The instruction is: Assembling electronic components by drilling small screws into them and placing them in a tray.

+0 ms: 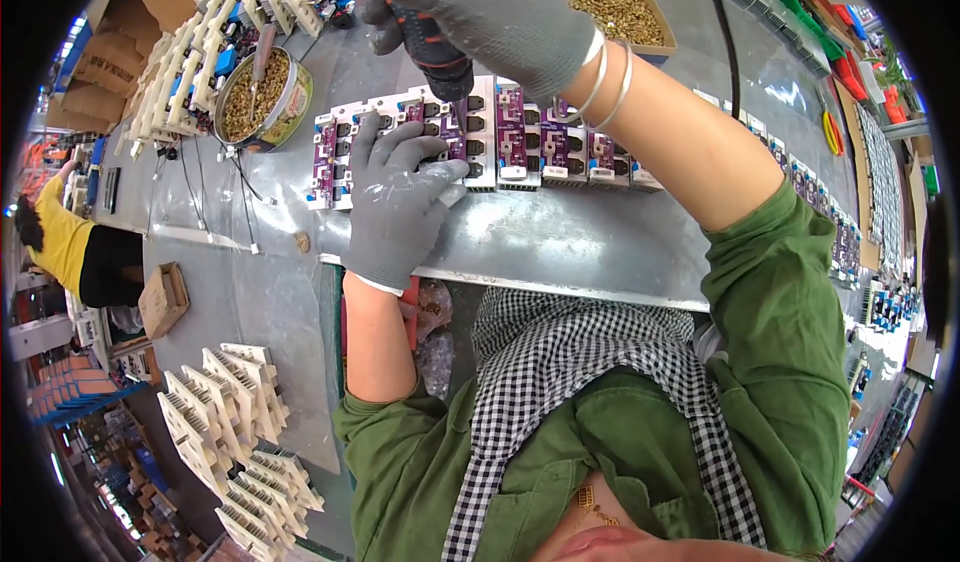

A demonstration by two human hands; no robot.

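In the head view, the grey-gloved left hand (400, 197) lay flat and open, pressing down on a row of purple circuit boards mounted on white finned heat sinks (480, 142) that sat on the grey metal counter (560, 237), while the grey-gloved right hand (490, 7) was closed around a black and red electric screwdriver (435, 57), its tip standing on a board just beside the left fingers (445, 172). A round tin of brass screws (262, 97) stood to the left and a cardboard box of brass screws (612, 10) behind the row. The bit could well have slipped off a screw head and caught the glove or scratched a board, given how close the fingers lay and how loosely the row rested.
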